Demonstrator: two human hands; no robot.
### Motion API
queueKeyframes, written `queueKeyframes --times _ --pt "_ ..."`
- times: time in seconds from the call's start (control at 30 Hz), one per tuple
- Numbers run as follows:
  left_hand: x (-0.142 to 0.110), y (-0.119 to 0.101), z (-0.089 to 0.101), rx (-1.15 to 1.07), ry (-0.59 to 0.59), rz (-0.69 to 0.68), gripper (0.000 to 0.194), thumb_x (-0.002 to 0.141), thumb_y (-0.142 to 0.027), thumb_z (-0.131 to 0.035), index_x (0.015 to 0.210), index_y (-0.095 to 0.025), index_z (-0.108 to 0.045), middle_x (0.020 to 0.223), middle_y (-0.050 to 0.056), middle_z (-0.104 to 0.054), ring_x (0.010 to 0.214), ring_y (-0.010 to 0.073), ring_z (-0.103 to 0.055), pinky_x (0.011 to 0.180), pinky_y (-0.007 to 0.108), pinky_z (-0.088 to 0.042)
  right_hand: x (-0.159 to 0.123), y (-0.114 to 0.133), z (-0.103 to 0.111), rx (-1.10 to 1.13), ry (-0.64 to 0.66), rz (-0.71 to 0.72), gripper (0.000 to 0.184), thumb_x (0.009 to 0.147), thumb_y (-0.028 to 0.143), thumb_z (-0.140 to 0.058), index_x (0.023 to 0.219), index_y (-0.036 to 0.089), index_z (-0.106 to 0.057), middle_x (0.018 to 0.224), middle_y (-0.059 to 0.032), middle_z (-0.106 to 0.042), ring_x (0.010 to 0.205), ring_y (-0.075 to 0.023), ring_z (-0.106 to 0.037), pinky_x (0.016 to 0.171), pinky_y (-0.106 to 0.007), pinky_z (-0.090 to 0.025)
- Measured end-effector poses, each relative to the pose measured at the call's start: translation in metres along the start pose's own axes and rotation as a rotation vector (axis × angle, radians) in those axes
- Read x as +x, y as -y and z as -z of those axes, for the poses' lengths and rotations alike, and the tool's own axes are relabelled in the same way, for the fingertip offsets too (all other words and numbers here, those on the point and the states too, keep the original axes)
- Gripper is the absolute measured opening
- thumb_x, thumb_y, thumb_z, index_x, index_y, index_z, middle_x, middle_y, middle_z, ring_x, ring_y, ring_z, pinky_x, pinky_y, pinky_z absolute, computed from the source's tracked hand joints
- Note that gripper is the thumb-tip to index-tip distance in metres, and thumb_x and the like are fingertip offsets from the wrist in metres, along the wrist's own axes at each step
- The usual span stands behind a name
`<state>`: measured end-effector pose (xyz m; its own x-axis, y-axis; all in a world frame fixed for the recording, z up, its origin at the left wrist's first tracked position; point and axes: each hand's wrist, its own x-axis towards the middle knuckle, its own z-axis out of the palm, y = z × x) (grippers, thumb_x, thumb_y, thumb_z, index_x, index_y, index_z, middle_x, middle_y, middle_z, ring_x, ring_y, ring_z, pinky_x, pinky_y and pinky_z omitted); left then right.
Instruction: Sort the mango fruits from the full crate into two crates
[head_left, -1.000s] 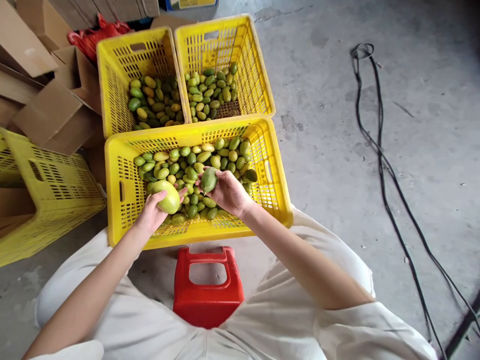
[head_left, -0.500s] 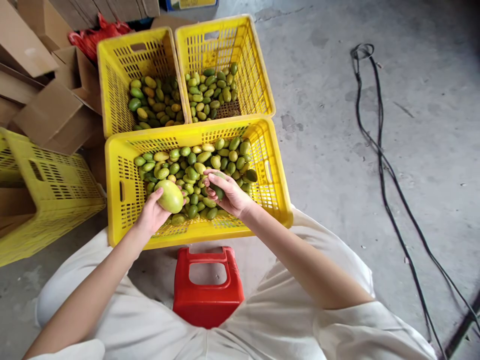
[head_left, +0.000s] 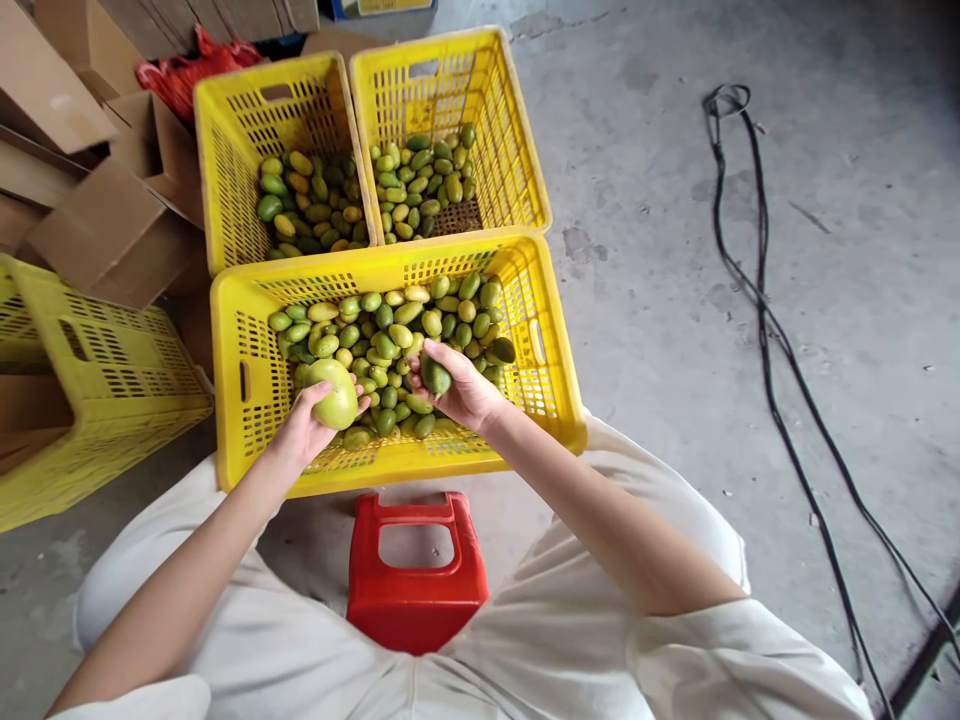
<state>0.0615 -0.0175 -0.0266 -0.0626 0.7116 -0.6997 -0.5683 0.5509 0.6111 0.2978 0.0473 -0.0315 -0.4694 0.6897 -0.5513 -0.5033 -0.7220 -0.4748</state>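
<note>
Above the near yellow crate (head_left: 405, 470), my left hand (head_left: 304, 428) is closed around a large pale green-yellow fruit (head_left: 335, 396), which looks like a mango. My right hand (head_left: 469, 395) grips a smaller dark green fruit (head_left: 434, 375), its thumb along the top. Under both hands, many oval green and yellow fruits (head_left: 382, 345) of the same sort cover the crate's bottom. The undersides of both held fruits are hidden by my fingers and palms.
Behind stand two more yellow crates, a left one (head_left: 274, 75) and a right one (head_left: 517, 130), with fruit in each. A tilted crate (head_left: 127, 375) and cardboard boxes (head_left: 112, 240) lie at left. A red stool (head_left: 417, 605) is between my legs; black cable (head_left: 760, 250) runs along the right floor.
My right hand has turned, so more of the dark green fruit shows. The large fruit in my left hand has tilted a little. The crates have not moved.
</note>
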Motion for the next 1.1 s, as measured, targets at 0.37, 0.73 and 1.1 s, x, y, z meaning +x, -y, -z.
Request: queueKeyframes --times 0.37,0.73,1.1 --pt "-0.002 -0.006 -0.007 0.018 0.026 -0.037 0.067 0.061 -0.044 -0.105 0.119 -0.022 -0.079 0.108 0.007 -0.083 0.12 0.0361 -0.081 0.111 0.051 -0.068 -0.001 0.0 0.0 -0.041 0.03 0.019 0.047 0.068 0.033 -0.107 0.092 0.022 -0.067 0.082 0.0039 -0.069 0.069 -0.0133 -0.064 0.064 -0.027 -0.056" --pt "-0.004 -0.003 -0.005 -0.052 0.122 0.015 0.062 0.074 -0.035 -0.093 0.132 -0.023 -0.077 0.12 0.013 -0.085 0.128 0.0397 -0.081 0.108 0.052 -0.069 -0.005 -0.002 -0.004 -0.03 0.141 -0.003 0.056 0.072 0.035 -0.109 0.116 0.021 -0.078 0.098 -0.0012 -0.081 0.085 -0.0165 -0.075 0.082 -0.029 -0.066" --pt "-0.003 -0.003 0.0 -0.016 0.138 -0.011 0.077 0.068 -0.035 -0.102 0.14 -0.027 -0.075 0.11 0.005 -0.079 0.105 0.0277 -0.078 0.108 0.049 -0.066 -0.006 0.001 -0.003 -0.059 0.054 -0.006 0.06 0.063 0.031 -0.113 0.103 0.023 -0.068 0.081 0.0062 -0.069 0.067 -0.01 -0.062 0.059 -0.021 -0.051"
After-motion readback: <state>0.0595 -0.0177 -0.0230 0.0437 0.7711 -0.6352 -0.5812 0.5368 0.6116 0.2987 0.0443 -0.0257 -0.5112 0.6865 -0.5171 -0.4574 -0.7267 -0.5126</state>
